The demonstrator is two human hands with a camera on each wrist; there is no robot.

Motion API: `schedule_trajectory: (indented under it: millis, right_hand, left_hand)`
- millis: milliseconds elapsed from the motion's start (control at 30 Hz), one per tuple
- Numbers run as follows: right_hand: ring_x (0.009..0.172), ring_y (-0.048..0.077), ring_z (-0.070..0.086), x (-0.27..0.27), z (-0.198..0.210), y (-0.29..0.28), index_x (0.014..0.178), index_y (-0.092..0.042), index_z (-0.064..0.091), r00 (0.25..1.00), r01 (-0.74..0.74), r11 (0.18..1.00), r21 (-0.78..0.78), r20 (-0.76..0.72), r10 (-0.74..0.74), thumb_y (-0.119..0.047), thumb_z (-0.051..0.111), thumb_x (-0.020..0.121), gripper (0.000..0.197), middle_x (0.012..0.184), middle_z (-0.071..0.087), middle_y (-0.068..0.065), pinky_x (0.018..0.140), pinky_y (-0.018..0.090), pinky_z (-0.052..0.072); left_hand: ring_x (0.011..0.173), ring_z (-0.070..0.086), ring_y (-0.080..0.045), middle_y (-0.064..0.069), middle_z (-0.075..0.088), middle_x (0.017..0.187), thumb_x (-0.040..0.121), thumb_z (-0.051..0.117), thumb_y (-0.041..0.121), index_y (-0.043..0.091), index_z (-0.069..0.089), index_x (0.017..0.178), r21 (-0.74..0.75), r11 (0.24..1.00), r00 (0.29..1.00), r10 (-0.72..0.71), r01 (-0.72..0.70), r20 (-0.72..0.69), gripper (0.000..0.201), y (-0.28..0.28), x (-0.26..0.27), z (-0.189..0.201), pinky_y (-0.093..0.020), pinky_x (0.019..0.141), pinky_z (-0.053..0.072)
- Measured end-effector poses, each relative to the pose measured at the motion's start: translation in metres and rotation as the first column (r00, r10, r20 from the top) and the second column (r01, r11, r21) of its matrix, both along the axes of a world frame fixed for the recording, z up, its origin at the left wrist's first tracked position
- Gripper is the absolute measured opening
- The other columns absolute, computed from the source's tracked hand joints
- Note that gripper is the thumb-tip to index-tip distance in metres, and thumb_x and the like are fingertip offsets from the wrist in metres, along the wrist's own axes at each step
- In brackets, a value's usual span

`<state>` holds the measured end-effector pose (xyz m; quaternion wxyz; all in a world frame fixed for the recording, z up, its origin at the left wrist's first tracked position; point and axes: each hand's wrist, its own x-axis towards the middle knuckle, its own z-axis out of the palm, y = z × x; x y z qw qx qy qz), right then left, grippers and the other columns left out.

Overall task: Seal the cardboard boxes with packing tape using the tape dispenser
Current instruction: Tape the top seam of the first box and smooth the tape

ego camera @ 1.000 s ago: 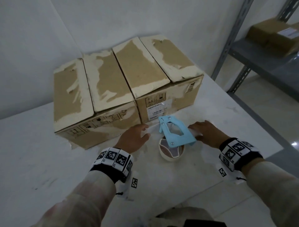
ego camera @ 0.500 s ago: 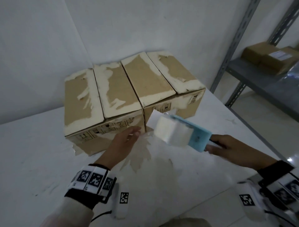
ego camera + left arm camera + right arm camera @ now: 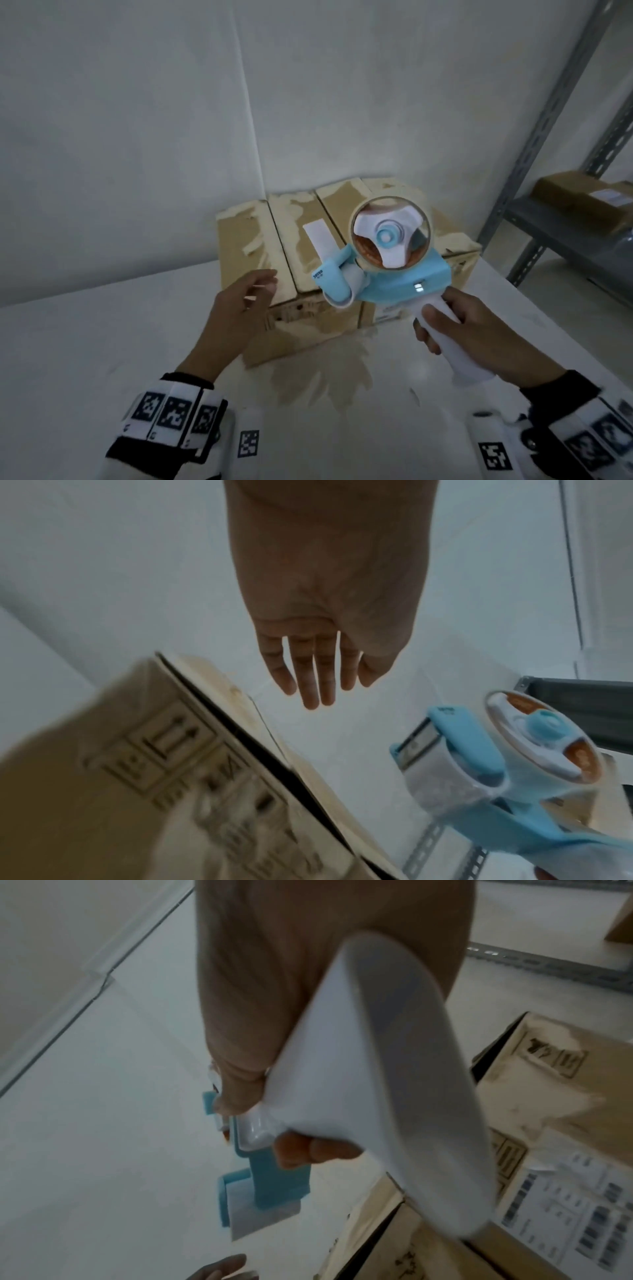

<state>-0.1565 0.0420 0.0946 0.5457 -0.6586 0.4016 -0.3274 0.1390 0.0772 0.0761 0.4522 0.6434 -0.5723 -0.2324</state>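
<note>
Head view: right hand [image 3: 479, 339] grips smooth white handle of blue plastic tape dispenser [image 3: 387, 260] | left hand [image 3: 236, 311] relaxed, holds nothing | left wrist view alone shows grainy roller [image 3: 441, 785] | torn cardboard boxes [image 3: 301, 246].

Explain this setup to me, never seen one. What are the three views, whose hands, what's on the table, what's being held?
There is no robot here: a person works with bare hands and wears three cameras. The head view looks forward and down from the forehead; each wrist view looks along one hand toward its fingers. The checkered bands on the wrists belong to the rig.

On the white table, in a corner of the room, stand two cardboard boxes side by side, flaps closed, with torn whitish tape remains on top.

The right hand grips the white handle of a blue tape dispenser and holds it up over the boxes; a free strip of tape sticks out of its front. The left hand is open and holds nothing, near the front box edge. A metal shelf with another box stands at the right.
</note>
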Motion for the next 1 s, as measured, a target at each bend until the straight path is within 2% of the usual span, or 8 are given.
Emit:
schedule_trajectory:
  millis: [167, 267, 300, 400, 633, 767, 900, 1000]
  right_hand:
    - [0.057, 0.013, 0.063, 0.034, 0.001, -0.015, 0.090, -0.018, 0.059, 0.995, 0.101, 0.991, -0.091, 0.012, -0.101, -0.081, 0.061, 0.041, 0.080, 0.079, 0.070, 0.006, 0.054, 0.021, 0.050]
    - [0.059, 0.006, 0.064, 0.055, 0.000, -0.026, 0.087, -0.025, 0.060, 0.988, 0.154, 0.983, -0.098, 0.005, -0.155, -0.055, 0.060, 0.073, 0.033, 0.069, 0.070, -0.003, 0.053, 0.019, 0.050]
    - [0.059, 0.006, 0.064, 0.062, 0.001, -0.030, 0.086, -0.024, 0.060, 0.985, 0.173, 0.981, -0.087, 0.005, -0.173, -0.045, 0.057, 0.082, 0.022, 0.066, 0.070, -0.006, 0.054, 0.019, 0.050]
    - [0.059, 0.008, 0.064, 0.079, 0.001, -0.042, 0.090, -0.010, 0.061, 0.976, 0.217, 0.972, -0.087, 0.017, -0.216, -0.039, 0.055, 0.080, 0.031, 0.067, 0.070, -0.008, 0.054, 0.020, 0.050]
    - [0.050, 0.012, 0.058, 0.100, 0.014, -0.067, 0.079, -0.013, 0.063, 0.952, 0.305, 0.948, -0.091, 0.028, -0.304, -0.074, 0.055, 0.056, 0.066, 0.054, 0.063, 0.001, 0.048, 0.017, 0.046]
    - [0.047, 0.011, 0.056, 0.108, 0.015, -0.084, 0.076, -0.010, 0.060, 0.931, 0.365, 0.928, -0.081, 0.022, -0.364, -0.051, 0.056, 0.079, 0.042, 0.048, 0.061, 0.002, 0.046, 0.017, 0.044]
    - [0.047, 0.008, 0.058, 0.113, 0.014, -0.087, 0.074, -0.014, 0.061, 0.932, 0.363, 0.929, -0.078, 0.021, -0.362, -0.072, 0.057, 0.062, 0.059, 0.050, 0.061, 0.002, 0.044, 0.012, 0.043]
    - [0.047, 0.012, 0.056, 0.117, 0.014, -0.087, 0.073, -0.014, 0.060, 0.935, 0.355, 0.933, -0.055, 0.030, -0.353, -0.048, 0.049, 0.080, 0.037, 0.047, 0.060, 0.001, 0.045, 0.014, 0.044]
  left_hand:
    - [0.121, 0.047, -0.021, -0.006, 0.051, 0.132, 0.092, 0.050, 0.027, 0.015, 0.050, 0.127, 0.123, 0.986, 0.966, 0.084, -0.117, 0.245, 0.037, -0.026, 0.065, -0.002, -0.029, 0.093, 0.038]
    - [0.131, 0.038, -0.026, -0.008, 0.038, 0.144, 0.091, 0.049, 0.035, 0.016, 0.039, 0.136, 0.269, 0.956, 0.938, 0.019, -0.118, 0.346, 0.050, -0.050, 0.094, -0.013, -0.040, 0.107, 0.033]
    - [0.132, 0.036, -0.026, -0.008, 0.036, 0.145, 0.091, 0.049, 0.037, 0.016, 0.037, 0.138, 0.291, 0.950, 0.933, 0.003, -0.115, 0.360, 0.053, -0.058, 0.101, -0.017, -0.041, 0.108, 0.032]
    - [0.134, 0.033, -0.026, -0.008, 0.032, 0.148, 0.090, 0.048, 0.042, 0.015, 0.033, 0.140, 0.327, 0.942, 0.928, -0.050, -0.079, 0.368, 0.059, -0.082, 0.117, -0.024, -0.040, 0.110, 0.029]
    - [0.145, 0.005, -0.022, 0.001, -0.004, 0.158, 0.088, 0.040, 0.057, 0.030, 0.012, 0.147, 0.508, 0.861, 0.879, -0.219, -0.031, 0.424, 0.071, -0.132, 0.141, -0.038, -0.044, 0.116, 0.017]
    - [0.146, 0.002, -0.021, 0.003, -0.004, 0.158, 0.074, 0.016, 0.082, 0.035, 0.012, 0.146, 0.481, 0.876, 0.790, -0.261, -0.049, 0.556, 0.086, -0.135, 0.145, -0.050, -0.049, 0.115, 0.018]
    - [0.145, 0.004, -0.020, 0.003, -0.005, 0.157, 0.061, 0.009, 0.080, 0.037, 0.009, 0.145, 0.465, 0.879, 0.798, -0.207, -0.102, 0.566, 0.094, -0.119, 0.135, -0.050, -0.048, 0.116, 0.010]
    - [0.145, 0.000, -0.023, -0.001, -0.006, 0.157, 0.043, -0.012, 0.088, 0.035, 0.005, 0.146, 0.488, 0.867, 0.785, -0.231, -0.102, 0.575, 0.117, -0.093, 0.123, -0.048, -0.049, 0.116, 0.006]
